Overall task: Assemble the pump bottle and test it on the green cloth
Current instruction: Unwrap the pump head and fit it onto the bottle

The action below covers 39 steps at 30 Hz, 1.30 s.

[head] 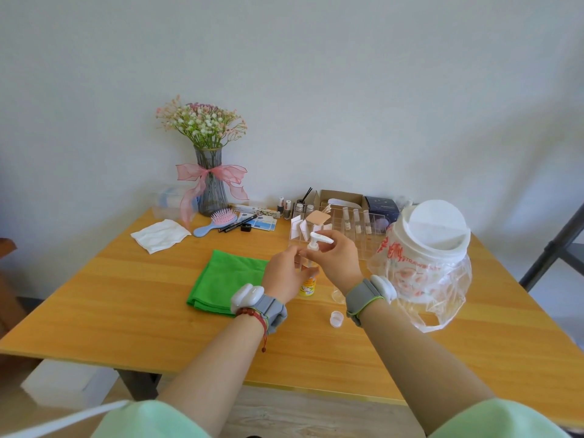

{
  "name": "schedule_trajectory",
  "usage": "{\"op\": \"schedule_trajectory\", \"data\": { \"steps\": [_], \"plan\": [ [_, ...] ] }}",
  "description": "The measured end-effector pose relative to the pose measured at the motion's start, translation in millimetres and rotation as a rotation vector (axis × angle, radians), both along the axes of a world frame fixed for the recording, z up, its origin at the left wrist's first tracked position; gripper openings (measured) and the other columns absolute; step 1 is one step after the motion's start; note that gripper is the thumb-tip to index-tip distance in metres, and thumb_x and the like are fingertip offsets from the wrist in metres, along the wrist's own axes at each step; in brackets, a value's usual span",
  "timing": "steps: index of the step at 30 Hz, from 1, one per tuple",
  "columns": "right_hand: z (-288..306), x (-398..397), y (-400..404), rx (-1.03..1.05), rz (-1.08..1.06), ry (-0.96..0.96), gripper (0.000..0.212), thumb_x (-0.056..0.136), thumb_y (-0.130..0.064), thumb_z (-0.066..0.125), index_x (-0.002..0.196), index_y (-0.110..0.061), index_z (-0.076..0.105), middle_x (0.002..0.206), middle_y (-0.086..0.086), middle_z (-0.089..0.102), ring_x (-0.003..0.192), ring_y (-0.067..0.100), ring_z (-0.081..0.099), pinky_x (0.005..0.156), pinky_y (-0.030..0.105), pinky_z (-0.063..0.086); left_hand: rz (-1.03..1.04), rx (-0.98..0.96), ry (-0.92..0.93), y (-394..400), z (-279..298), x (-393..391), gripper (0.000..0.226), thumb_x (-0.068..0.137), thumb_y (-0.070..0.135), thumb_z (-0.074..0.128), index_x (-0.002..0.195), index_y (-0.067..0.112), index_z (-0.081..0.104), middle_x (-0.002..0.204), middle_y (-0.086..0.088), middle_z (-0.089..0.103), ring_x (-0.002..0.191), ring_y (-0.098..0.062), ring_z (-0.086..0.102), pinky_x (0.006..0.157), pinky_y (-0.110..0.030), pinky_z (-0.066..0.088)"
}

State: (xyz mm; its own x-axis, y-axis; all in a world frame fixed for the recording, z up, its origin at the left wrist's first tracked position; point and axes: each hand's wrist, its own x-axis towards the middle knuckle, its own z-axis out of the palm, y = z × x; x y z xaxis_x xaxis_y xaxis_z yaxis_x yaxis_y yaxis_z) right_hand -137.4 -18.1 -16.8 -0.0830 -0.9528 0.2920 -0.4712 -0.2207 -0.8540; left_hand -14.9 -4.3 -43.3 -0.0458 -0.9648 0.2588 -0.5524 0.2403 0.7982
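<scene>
Holding the work above the wooden table [158,311], the person is fitting a white pump head [317,241] onto a small clear bottle [309,281] with a yellow label. The right hand [338,263] is closing its fingers around the pump's collar, with the nozzle pointing right over the knuckles. The left hand [284,276] is curling around the bottle's body from the left, fingers wrapped on it; most of the bottle is hidden behind both hands, so how far the collar is seated cannot be told.

The step in hand looks like joining pump to bottle, likely threading the collar down. The dip tube seems to be running into the neck, though it is hard to make out.

The green cloth [227,279] is lying folded just left of the hands, untouched, so the test is not yet done. A small clear cap [336,318] is sitting on the table near the right wrist, and a plastic bag [426,279] of cotton pads is slumping to the right.

Next, the collar probably needs turning until snug while the left hand steadies the bottle, then the nozzle swung left over the cloth and pressed.
</scene>
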Motion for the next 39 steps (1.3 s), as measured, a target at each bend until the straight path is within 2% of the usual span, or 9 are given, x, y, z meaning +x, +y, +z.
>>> {"op": "schedule_trajectory", "data": {
  "steps": [2, 6, 11, 17, 19, 23, 28, 33, 39],
  "plan": [
    [-1.2, -0.6, -0.2, 0.012, -0.002, 0.003, 0.022, 0.07, -0.017, 0.083, 0.083, -0.017, 0.066, 0.067, -0.008, 0.056, 0.064, 0.007, 0.05, 0.062, 0.023, 0.04, 0.001, -0.002, -0.013, -0.1, 0.4, -0.1, 0.042, 0.077, 0.031, 0.074, 0.114, 0.016, 0.059, 0.098, -0.004, 0.068, 0.093, -0.019, 0.064, 0.083, -0.041, 0.053],
    [-1.8, -3.7, 4.0, 0.043, -0.004, 0.001, 0.026, 0.071, -0.019, 0.083, 0.092, -0.009, 0.072, 0.079, -0.003, 0.063, 0.081, 0.014, 0.057, 0.074, 0.027, 0.043, -0.003, -0.003, -0.025, 0.5, 0.9, 0.1, 0.045, 0.077, 0.031, 0.074, 0.117, 0.017, 0.059, 0.101, -0.003, 0.069, 0.095, -0.019, 0.064, 0.085, -0.04, 0.053],
    [1.2, -12.2, 8.6, 0.043, -0.005, 0.061, 0.028, 0.071, -0.029, 0.083, 0.091, -0.013, 0.071, 0.076, -0.01, 0.061, 0.076, 0.006, 0.057, 0.068, 0.018, 0.043, 0.007, 0.014, -0.024, -1.2, 1.0, -0.1, 0.051, 0.076, 0.032, 0.074, 0.12, 0.013, 0.056, 0.103, -0.004, 0.069, 0.097, -0.018, 0.064, 0.087, -0.04, 0.053],
    [8.8, -9.6, 11.4, 0.104, 0.122, 0.027, 0.061, 0.078, -0.008, 0.074, 0.134, -0.012, 0.051, 0.113, -0.003, 0.061, 0.107, 0.009, 0.053, 0.083, 0.016, 0.043, -0.001, 0.019, -0.008, -1.7, 0.6, 0.8, 0.051, 0.076, 0.03, 0.075, 0.12, 0.014, 0.057, 0.101, -0.004, 0.069, 0.095, -0.018, 0.065, 0.087, -0.041, 0.053],
    [9.7, -6.9, 12.7, 0.096, 0.131, -0.003, 0.062, 0.078, -0.003, 0.071, 0.136, -0.014, 0.05, 0.107, -0.003, 0.063, 0.105, 0.012, 0.058, 0.075, 0.011, 0.045, -0.003, 0.022, -0.004, -1.8, 1.0, 1.0, 0.05, 0.076, 0.03, 0.074, 0.12, 0.014, 0.057, 0.1, -0.003, 0.069, 0.094, -0.017, 0.065, 0.087, -0.041, 0.053],
    [8.0, -5.7, 12.8, 0.056, 0.056, -0.023, 0.058, 0.078, -0.01, 0.074, 0.131, -0.015, 0.052, 0.097, 0.0, 0.069, 0.101, 0.018, 0.062, 0.089, 0.036, 0.051, -0.003, 0.022, 0.003, -1.3, 0.8, 0.6, 0.046, 0.076, 0.03, 0.074, 0.116, 0.014, 0.058, 0.095, -0.003, 0.07, 0.093, -0.017, 0.065, 0.086, -0.041, 0.053],
    [6.3, -10.0, 12.3, 0.055, 0.041, 0.014, 0.071, 0.073, -0.015, 0.078, 0.135, -0.018, 0.043, 0.082, -0.008, 0.061, 0.078, 0.002, 0.055, 0.07, 0.02, 0.044, -0.003, 0.025, 0.0, -2.1, 0.8, 0.4, 0.049, 0.076, 0.031, 0.075, 0.119, 0.014, 0.057, 0.096, -0.004, 0.07, 0.094, -0.018, 0.065, 0.087, -0.041, 0.052],
    [7.3, -9.1, 11.1, 0.086, 0.079, -0.018, 0.089, 0.073, -0.008, 0.077, 0.146, -0.02, 0.028, 0.1, -0.006, 0.063, 0.105, 0.016, 0.058, 0.082, 0.026, 0.045, -0.002, 0.033, 0.002, -2.8, 1.1, 0.4, 0.05, 0.076, 0.03, 0.075, 0.119, 0.014, 0.057, 0.096, -0.003, 0.07, 0.094, -0.017, 0.065, 0.088, -0.041, 0.052],
    [6.3, -6.2, 12.3, 0.055, 0.032, -0.018, 0.081, 0.073, -0.005, 0.075, 0.143, -0.018, 0.035, 0.087, -0.001, 0.063, 0.09, 0.017, 0.063, 0.084, 0.036, 0.054, 0.013, 0.034, 0.0, -2.3, 1.1, 0.2, 0.051, 0.075, 0.031, 0.075, 0.119, 0.012, 0.056, 0.097, -0.003, 0.07, 0.094, -0.018, 0.065, 0.087, -0.041, 0.052]
  ]
}}
